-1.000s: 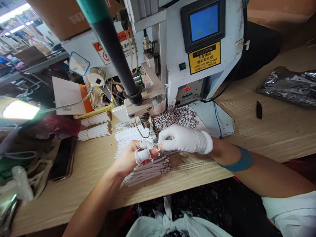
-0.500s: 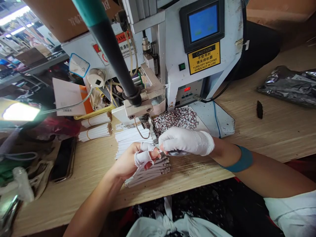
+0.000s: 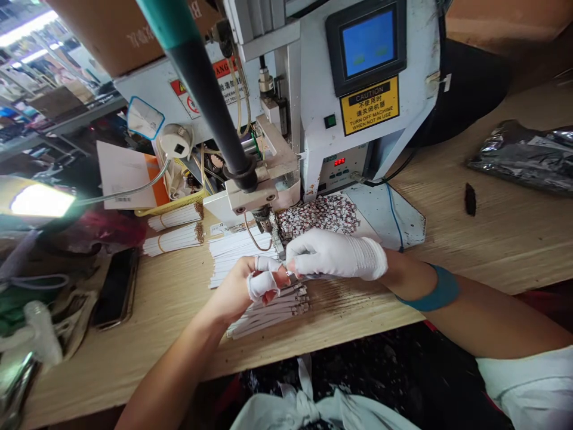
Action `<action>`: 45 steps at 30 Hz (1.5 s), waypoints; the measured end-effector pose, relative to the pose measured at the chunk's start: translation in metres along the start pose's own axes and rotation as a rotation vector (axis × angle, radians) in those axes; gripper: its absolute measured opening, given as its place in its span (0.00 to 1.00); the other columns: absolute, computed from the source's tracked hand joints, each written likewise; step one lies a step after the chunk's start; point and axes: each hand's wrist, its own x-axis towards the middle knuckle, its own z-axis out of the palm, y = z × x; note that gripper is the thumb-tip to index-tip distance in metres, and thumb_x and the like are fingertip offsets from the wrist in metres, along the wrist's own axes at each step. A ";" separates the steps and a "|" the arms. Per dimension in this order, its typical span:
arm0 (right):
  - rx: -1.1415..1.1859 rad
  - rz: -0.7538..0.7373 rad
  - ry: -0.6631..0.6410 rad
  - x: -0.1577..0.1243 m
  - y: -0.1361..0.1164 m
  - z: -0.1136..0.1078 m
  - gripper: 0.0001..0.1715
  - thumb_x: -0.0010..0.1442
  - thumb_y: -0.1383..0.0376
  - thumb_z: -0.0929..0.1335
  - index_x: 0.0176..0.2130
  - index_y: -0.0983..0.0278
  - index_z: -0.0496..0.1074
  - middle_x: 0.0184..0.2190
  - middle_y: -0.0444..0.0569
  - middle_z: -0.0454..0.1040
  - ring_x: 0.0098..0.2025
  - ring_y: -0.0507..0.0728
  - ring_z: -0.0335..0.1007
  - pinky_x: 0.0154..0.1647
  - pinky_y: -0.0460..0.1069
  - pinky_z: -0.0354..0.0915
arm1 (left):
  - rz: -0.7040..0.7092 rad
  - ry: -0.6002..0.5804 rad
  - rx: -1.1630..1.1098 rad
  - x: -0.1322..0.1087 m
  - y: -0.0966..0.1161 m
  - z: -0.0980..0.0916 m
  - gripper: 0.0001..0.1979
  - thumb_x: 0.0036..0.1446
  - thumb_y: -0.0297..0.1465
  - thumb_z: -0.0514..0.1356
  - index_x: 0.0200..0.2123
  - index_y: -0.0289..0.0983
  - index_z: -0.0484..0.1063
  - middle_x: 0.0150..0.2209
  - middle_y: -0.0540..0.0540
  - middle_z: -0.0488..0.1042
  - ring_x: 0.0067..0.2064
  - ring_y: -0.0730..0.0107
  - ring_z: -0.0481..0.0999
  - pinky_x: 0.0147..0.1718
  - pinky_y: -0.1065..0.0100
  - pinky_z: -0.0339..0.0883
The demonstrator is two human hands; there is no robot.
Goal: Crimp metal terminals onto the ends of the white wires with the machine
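My left hand (image 3: 257, 283), with white fabric covers on some fingers, is closed in a pinch just below the machine's nozzle. My right hand (image 3: 326, 254), in a white glove that leaves fingertips bare, is also closed, its tips meeting the left ones. A tiny pale piece shows where the fingertips meet; its kind is too small and hidden to tell. Beneath my hands lie white wires (image 3: 264, 316) with small pieces on their right ends. More white wires (image 3: 235, 254) lie beyond my left hand. A heap of small white-and-brown pieces (image 3: 317, 216) lies behind my right hand.
The machine (image 3: 308, 119) stands close in front, its black-and-green tube (image 3: 215, 107) slanting down near my hands. A phone (image 3: 115, 286), bundled white sticks (image 3: 174, 239) and a lit lamp (image 3: 42, 200) are at left. A silvery bag (image 3: 521, 156) lies at right.
Both hands have shifted very slightly while staying fingertip to fingertip. The small pale piece between them shows less now. The red number on the machine's display has changed.
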 end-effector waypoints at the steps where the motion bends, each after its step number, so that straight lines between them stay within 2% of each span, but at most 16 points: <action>1: -0.010 -0.021 0.000 0.000 0.000 0.000 0.12 0.50 0.62 0.63 0.23 0.67 0.69 0.20 0.43 0.66 0.24 0.50 0.58 0.24 0.45 0.53 | 0.004 0.003 0.022 -0.001 0.001 0.000 0.12 0.39 0.35 0.68 0.18 0.32 0.72 0.14 0.53 0.65 0.16 0.82 0.59 0.15 0.77 0.53; 6: -0.068 -0.069 0.010 -0.002 0.000 -0.004 0.11 0.50 0.63 0.64 0.25 0.69 0.71 0.20 0.43 0.66 0.25 0.50 0.59 0.25 0.45 0.54 | 0.012 -0.012 0.115 -0.005 0.005 0.002 0.14 0.38 0.38 0.69 0.20 0.31 0.74 0.16 0.51 0.67 0.18 0.80 0.62 0.17 0.76 0.57; 16: -0.110 -0.099 -0.005 -0.004 0.001 -0.008 0.13 0.53 0.62 0.65 0.28 0.70 0.73 0.23 0.45 0.69 0.26 0.50 0.61 0.27 0.44 0.56 | 0.054 -0.002 0.214 -0.011 0.009 0.004 0.19 0.39 0.40 0.69 0.15 0.31 0.69 0.15 0.52 0.63 0.19 0.81 0.57 0.18 0.76 0.51; 23: -0.114 -0.127 -0.020 -0.002 0.003 -0.010 0.13 0.52 0.62 0.64 0.26 0.69 0.72 0.21 0.43 0.68 0.25 0.49 0.60 0.25 0.44 0.54 | 0.135 0.027 0.251 -0.010 0.008 0.007 0.17 0.41 0.39 0.68 0.17 0.32 0.69 0.16 0.52 0.64 0.20 0.80 0.58 0.19 0.75 0.51; 32: -0.086 -0.131 -0.042 -0.002 0.004 -0.010 0.11 0.51 0.65 0.64 0.24 0.69 0.71 0.18 0.41 0.64 0.22 0.48 0.57 0.24 0.43 0.53 | 0.078 0.023 0.271 -0.012 0.003 0.011 0.17 0.42 0.40 0.68 0.17 0.32 0.70 0.17 0.51 0.65 0.21 0.79 0.58 0.20 0.75 0.52; 45: -0.177 -0.130 -0.024 -0.003 0.010 -0.008 0.12 0.53 0.64 0.65 0.29 0.70 0.74 0.24 0.45 0.72 0.26 0.50 0.63 0.27 0.44 0.56 | 0.070 0.001 0.315 -0.013 0.005 0.011 0.18 0.44 0.41 0.65 0.17 0.33 0.68 0.16 0.52 0.63 0.20 0.79 0.57 0.19 0.74 0.51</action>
